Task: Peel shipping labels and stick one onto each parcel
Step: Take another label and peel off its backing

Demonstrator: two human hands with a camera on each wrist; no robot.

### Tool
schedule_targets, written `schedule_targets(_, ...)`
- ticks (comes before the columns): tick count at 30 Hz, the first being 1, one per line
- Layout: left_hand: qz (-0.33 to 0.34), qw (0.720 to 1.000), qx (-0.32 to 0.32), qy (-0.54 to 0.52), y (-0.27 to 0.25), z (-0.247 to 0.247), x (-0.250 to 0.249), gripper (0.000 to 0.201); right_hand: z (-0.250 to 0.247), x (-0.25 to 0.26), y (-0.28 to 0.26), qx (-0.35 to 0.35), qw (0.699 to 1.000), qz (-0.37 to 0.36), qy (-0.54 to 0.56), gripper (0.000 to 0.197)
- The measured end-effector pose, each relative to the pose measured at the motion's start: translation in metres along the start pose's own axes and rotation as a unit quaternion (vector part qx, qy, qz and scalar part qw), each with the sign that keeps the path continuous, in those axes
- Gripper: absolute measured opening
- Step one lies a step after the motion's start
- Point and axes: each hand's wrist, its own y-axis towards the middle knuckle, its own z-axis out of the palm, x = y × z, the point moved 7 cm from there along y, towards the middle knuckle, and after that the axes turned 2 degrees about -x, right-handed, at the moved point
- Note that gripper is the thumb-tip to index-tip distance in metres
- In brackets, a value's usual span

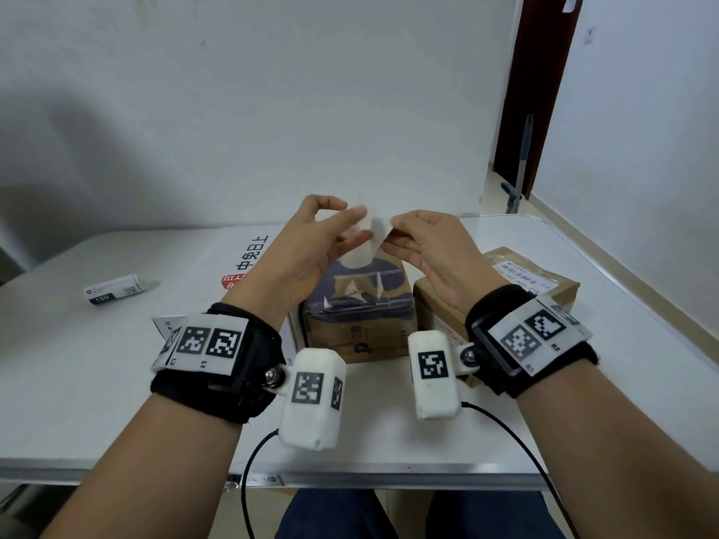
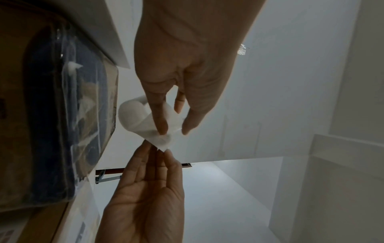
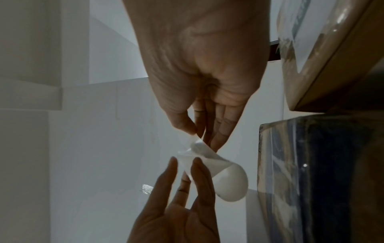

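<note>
Both hands are raised over the middle parcel point(image 1: 358, 305), a brown box with dark blue print under clear tape, also visible point(image 2: 62, 123) point(image 3: 322, 180). Between them hangs a curled white label sheet point(image 1: 371, 237) point(image 2: 137, 115) point(image 3: 228, 182). My left hand point(image 1: 350, 219) point(image 2: 173, 131) point(image 3: 185, 164) pinches it between thumb and fingers. My right hand point(image 1: 392, 234) point(image 2: 161, 151) point(image 3: 198, 139) pinches the sheet's corner from the other side. To the right stands a second brown parcel point(image 1: 544, 282) point(image 3: 332, 57) with a printed label on its top.
A large flat white parcel point(image 1: 241, 258) with a red logo lies on the white table point(image 1: 78, 383) behind and left of the middle box. At far left lies a small white tube point(image 1: 116, 290). Black cables point(image 1: 253, 461) hang off the front edge.
</note>
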Motion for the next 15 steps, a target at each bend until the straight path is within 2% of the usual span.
schedule_targets(3, 0.047, 0.993, -0.022, 0.102, 0.002, -0.004, -0.004, 0.013, -0.002, 0.001, 0.000, 0.000, 1.000, -0.001, 0.013, 0.014)
schedule_targets(5, 0.083, 0.981, -0.030, 0.173, 0.003, -0.004, -0.007, 0.010, 0.002, 0.002, -0.001, 0.025, 1.000, 0.000, -0.004, 0.015)
schedule_targets(7, 0.111, 0.968, -0.023, 0.225, 0.002, 0.001, -0.009, 0.012, 0.005, 0.004, -0.001, 0.040, 0.998, 0.008, -0.040, 0.025)
schedule_targets(8, 0.120, 0.962, -0.018, 0.245, 0.002, 0.004, -0.009, 0.013, 0.006, 0.006, 0.000, 0.037, 0.997, 0.008, -0.074, 0.036)
schedule_targets(9, 0.124, 0.957, -0.013, 0.261, 0.002, 0.007, -0.009, 0.013, 0.005, 0.009, 0.002, 0.029, 0.992, -0.002, -0.124, 0.047)
schedule_targets(11, 0.120, 0.954, -0.003, 0.276, 0.003, 0.013, -0.008, 0.015, 0.006, 0.019, 0.005, 0.004, 0.972, -0.048, -0.231, 0.056)
schedule_targets(13, 0.114, 0.955, 0.003, 0.274, 0.003, 0.017, -0.008, 0.017, 0.007, 0.026, 0.009, -0.020, 0.952, -0.096, -0.291, 0.054)
schedule_targets(15, 0.102, 0.961, 0.000, 0.257, 0.005, 0.017, -0.009, 0.021, 0.008, 0.027, 0.012, -0.030, 0.945, -0.114, -0.306, 0.047)
